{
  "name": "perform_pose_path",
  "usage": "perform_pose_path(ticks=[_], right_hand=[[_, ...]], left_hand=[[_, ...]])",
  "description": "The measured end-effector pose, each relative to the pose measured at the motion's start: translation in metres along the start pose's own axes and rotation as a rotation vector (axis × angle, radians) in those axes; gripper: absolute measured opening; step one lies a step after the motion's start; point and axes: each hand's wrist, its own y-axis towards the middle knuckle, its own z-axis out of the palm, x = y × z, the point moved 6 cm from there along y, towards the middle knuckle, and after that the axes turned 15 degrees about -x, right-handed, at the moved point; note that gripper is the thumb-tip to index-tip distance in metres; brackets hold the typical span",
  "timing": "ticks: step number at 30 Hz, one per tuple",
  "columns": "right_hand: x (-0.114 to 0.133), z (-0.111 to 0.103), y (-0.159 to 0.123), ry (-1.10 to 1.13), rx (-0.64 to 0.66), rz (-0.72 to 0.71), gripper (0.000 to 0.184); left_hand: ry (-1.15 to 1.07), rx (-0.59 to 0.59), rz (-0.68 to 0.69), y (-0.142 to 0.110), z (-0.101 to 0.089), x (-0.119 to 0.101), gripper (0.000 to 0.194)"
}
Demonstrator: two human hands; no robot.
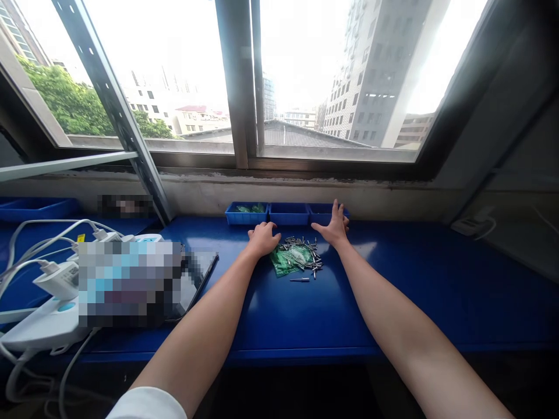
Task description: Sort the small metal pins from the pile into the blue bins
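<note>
My left hand [263,240] rests on the blue table just left of a green plastic bag [286,261], its fingers apart and slightly bent. Small metal pins that look like blind rivets [315,262] lie in a loose pile on and around the bag. One single rivet [299,280] lies apart, nearer the front edge. To the right of the pile, my right hand [335,228] is spread wide in front of the right-hand blue bin [321,209], partly covering it. Whether its fingers touch the bin, I cannot tell. Nothing shows in either hand.
A middle blue bin [288,216] and a left blue bin [247,217] holding green bags stand along the wall. To the left are a white power strip [48,326] with plugs and cables, a dark-edged tablet-like device [192,288], and a metal shelf post [126,128].
</note>
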Motion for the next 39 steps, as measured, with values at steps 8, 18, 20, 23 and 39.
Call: perform_pose_path(ticks=[8,18,20,23,39], right_hand=[[0.021,0.01,-0.011,0.114,0.128,-0.189,0.022],[0.037,0.025,-0.031,-0.048,0.277,-0.266,0.024],[0.036,0.027,-0.033,-0.042,0.289,-0.249,0.019],[0.036,0.027,-0.032,-0.005,0.278,-0.224,0.017],[0.062,0.037,-0.046,0.043,0.403,-0.45,0.016]], left_hand=[[0.004,0.025,0.029,-0.001,0.0,-0.002,0.04],[-0.014,0.047,0.09,-0.003,0.006,-0.008,0.032],[-0.012,0.056,0.096,-0.004,0.007,-0.01,0.033],[-0.004,0.059,0.094,-0.005,0.008,-0.01,0.034],[-0.066,0.026,0.126,-0.005,0.011,-0.012,0.028]])
